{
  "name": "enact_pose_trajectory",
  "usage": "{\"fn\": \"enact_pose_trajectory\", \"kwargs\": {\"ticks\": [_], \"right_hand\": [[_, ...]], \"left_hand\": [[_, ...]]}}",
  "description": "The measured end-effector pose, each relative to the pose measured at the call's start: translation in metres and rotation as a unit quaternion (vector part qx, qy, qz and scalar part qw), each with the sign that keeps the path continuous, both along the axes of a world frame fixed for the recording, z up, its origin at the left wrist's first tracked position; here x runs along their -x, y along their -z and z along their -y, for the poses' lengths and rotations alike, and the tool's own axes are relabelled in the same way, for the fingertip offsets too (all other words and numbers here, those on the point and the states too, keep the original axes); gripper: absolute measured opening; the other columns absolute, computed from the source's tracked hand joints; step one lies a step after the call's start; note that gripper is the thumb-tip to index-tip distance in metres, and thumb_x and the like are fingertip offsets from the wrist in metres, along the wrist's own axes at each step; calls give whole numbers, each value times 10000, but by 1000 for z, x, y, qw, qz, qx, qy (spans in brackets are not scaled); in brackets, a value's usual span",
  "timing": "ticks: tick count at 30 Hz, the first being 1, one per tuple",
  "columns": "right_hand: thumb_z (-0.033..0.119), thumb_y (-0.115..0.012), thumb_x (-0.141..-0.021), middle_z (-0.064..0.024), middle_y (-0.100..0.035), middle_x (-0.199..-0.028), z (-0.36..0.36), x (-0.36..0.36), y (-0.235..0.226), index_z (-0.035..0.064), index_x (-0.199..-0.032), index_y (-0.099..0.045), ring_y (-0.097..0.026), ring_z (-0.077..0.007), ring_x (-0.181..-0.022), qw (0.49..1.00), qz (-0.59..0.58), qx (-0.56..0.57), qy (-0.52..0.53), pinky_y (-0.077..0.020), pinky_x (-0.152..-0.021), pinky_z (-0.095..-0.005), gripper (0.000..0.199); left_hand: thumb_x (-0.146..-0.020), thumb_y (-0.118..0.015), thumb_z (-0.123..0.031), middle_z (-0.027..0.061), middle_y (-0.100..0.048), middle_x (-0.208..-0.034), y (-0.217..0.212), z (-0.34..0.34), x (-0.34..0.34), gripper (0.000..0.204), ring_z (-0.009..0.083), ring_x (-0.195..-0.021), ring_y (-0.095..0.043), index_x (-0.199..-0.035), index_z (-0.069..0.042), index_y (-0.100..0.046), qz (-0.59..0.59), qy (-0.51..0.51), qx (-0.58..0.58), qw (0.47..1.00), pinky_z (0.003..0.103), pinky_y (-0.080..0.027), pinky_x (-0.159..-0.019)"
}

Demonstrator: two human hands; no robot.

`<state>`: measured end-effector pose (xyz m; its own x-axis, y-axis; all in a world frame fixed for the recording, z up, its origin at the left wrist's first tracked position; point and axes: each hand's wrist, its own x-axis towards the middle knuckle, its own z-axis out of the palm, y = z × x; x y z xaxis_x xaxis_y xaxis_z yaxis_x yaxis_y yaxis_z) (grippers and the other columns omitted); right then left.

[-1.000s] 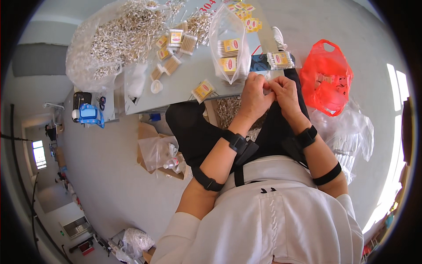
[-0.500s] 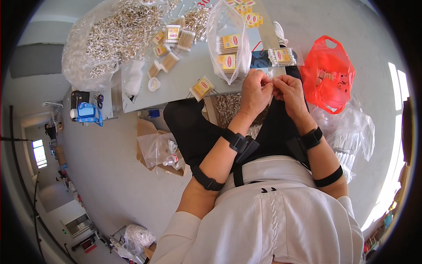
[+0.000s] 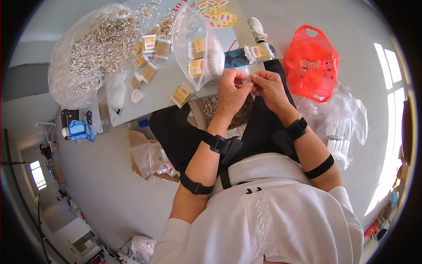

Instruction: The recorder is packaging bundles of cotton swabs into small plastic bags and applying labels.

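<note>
My left hand [image 3: 231,93] and my right hand [image 3: 271,91] meet above my lap, thumbs and fingers pinched close together. Between them shows a bit of clear plastic film [image 3: 247,70], its shape mostly hidden by the fingers. Just beyond lies a pack of cotton swabs [image 3: 258,52] with a yellow and white label. Left of my hands, an open clear plastic bag [image 3: 179,42] on the table holds more labelled swab packs [image 3: 196,67]. Another swab pack [image 3: 181,95] rests at the table's near edge.
A big clear bag of loose cotton swabs [image 3: 99,53] spreads over the table's left side. Several bundles [image 3: 150,71] and yellow label cards [image 3: 227,17] lie on the table [image 3: 160,88]. A red plastic bag [image 3: 311,70] stands at right; a cardboard box [image 3: 136,152] sits on the floor.
The whole view has shifted, so the table, bags and hands sit farther left. Both hands stay pinched together at the plastic film, with little visible change in their grip.
</note>
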<state>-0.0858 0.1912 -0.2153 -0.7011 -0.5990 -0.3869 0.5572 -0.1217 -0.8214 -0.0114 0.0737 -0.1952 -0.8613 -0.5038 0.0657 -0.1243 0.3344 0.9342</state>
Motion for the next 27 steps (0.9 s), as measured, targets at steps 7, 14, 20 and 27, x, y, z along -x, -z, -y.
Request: {"fn": "enact_pose_trajectory", "kwargs": {"ticks": [7,14,20,27], "right_hand": [[162,-597,-897,2,-609,-676,-1,2,-1,24,-821,-652,-537,-45,-549,1000,5,13,-12,-420,-502,-162,167],[187,-608,-892,3,-611,-674,-1,3,1,27,-821,-654,-535,-46,-542,1000,10,10,-14,-417,-497,-165,181],[190,-623,-881,2,-608,-666,0,2,-3,29,-798,-648,-530,-48,-535,1000,20,8,-13,-409,-489,-169,183],[169,-647,-861,1,-604,-652,1,2,-3,30,-767,-645,-531,-49,-527,1000,-15,-6,-21,-411,-481,-174,167]], "left_hand": [[-685,-709,-58,79,-534,-817,-1,0,1,186,152,-648,-548,-768,6,-555,5,4,-16,1000,270,-480,-585],[-715,-685,-54,87,-534,-786,3,2,2,150,159,-640,-544,-752,8,-553,-3,5,-8,1000,282,-464,-587],[-747,-658,-56,94,-540,-766,9,5,0,124,167,-635,-546,-753,12,-555,-11,8,-32,999,295,-461,-601],[-794,-613,-48,26,-585,-705,10,6,0,77,70,-639,-532,-760,8,-573,-26,3,9,1000,228,-434,-575]]}}
